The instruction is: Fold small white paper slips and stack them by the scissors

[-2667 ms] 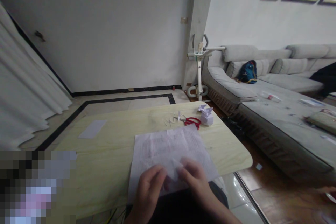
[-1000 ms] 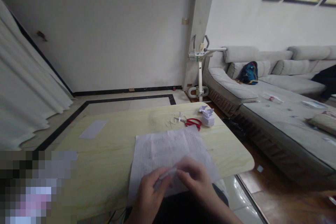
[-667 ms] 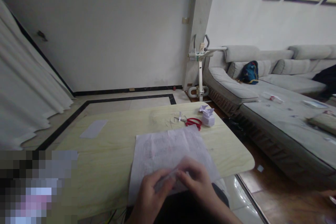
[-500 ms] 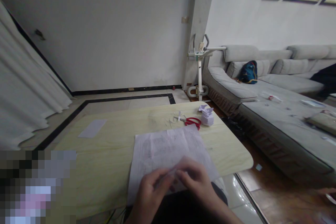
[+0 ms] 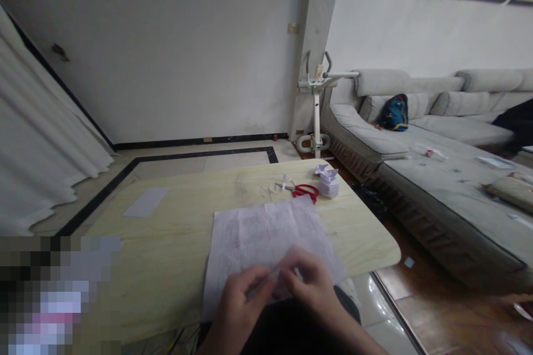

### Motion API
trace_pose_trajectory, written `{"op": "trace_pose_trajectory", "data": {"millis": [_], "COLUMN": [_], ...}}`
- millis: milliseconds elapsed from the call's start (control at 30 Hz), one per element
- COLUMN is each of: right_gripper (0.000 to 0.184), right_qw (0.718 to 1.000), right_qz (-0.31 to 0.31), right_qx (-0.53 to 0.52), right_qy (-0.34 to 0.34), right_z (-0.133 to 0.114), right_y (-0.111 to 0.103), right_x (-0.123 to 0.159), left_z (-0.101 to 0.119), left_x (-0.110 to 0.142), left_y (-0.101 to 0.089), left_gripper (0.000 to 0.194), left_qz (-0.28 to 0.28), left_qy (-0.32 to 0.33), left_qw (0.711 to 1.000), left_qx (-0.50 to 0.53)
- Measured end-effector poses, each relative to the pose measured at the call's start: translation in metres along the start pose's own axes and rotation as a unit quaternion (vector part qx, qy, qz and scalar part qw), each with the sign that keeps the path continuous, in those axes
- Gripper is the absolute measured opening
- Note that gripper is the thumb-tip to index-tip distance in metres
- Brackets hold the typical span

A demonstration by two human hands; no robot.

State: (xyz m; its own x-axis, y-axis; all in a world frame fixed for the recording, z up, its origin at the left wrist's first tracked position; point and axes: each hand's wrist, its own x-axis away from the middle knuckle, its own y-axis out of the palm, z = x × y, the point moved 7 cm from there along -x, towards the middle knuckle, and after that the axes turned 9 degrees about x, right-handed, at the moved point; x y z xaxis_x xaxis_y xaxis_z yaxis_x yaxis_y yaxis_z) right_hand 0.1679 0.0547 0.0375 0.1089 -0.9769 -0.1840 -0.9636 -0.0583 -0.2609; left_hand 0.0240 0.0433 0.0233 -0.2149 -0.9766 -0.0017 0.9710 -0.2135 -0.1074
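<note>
A large white sheet of paper [image 5: 266,233] with faint print lies on the pale wooden table [image 5: 175,244] in front of me. At its near edge, my left hand [image 5: 239,305] and my right hand [image 5: 310,288] meet, fingers pinched together on a small folded piece of white paper [image 5: 277,274]. Red-handled scissors [image 5: 303,191] lie beyond the sheet among small paper scraps. Beside the scissors stands a small stack of folded white papers [image 5: 328,182].
A loose white slip [image 5: 145,202] lies at the table's far left. A grey sofa [image 5: 437,177] with a blue bag [image 5: 393,112] runs along the right. A white exercise machine [image 5: 316,111] stands by the pillar. White curtains [image 5: 37,150] hang at the left.
The small piece has been folded narrower between my fingers, and both hands have closed in tighter on it. The big sheet, scissors and stack have not moved.
</note>
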Motion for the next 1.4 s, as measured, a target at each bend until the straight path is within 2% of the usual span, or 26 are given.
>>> {"op": "trace_pose_trajectory", "data": {"millis": [167, 367, 600, 700, 833, 1000, 1200, 1400], "right_gripper": [0.025, 0.022, 0.025, 0.023, 0.02, 0.022, 0.03, 0.03], "right_qw": [0.994, 1.0, 0.993, 0.996, 0.999, 0.996, 0.994, 0.994], "right_qz": [-0.012, -0.01, -0.025, -0.037, -0.022, -0.033, 0.001, -0.036], "right_qx": [-0.089, -0.011, -0.098, -0.067, -0.001, -0.043, -0.069, -0.056], "right_qy": [0.068, 0.017, 0.066, 0.055, 0.031, 0.07, 0.081, 0.084], "right_z": [0.011, 0.003, 0.01, 0.008, 0.005, 0.007, 0.011, 0.012], "right_y": [0.008, 0.004, 0.008, 0.01, 0.006, 0.007, 0.0, 0.004], "right_x": [0.002, 0.0, 0.0, 0.0, -0.001, -0.001, -0.003, -0.004], "left_z": [0.002, 0.006, 0.006, 0.007, 0.005, -0.001, -0.006, 0.007], "left_x": [0.0, 0.0, -0.002, -0.002, -0.004, -0.005, -0.002, -0.002], "left_y": [0.003, 0.004, 0.004, 0.003, 0.004, -0.001, -0.012, -0.018], "left_gripper": [0.023, 0.025, 0.021, 0.022, 0.023, 0.023, 0.02, 0.028], "left_qz": [-0.015, -0.027, -0.026, -0.018, -0.021, 0.004, 0.045, 0.096], "left_qy": [0.0, -0.01, -0.013, -0.019, -0.029, -0.025, -0.048, -0.019], "left_qw": [1.0, 0.999, 0.999, 0.998, 0.998, 0.999, 0.997, 0.994], "left_qx": [-0.005, 0.038, 0.045, 0.061, 0.06, 0.046, 0.043, 0.052]}}
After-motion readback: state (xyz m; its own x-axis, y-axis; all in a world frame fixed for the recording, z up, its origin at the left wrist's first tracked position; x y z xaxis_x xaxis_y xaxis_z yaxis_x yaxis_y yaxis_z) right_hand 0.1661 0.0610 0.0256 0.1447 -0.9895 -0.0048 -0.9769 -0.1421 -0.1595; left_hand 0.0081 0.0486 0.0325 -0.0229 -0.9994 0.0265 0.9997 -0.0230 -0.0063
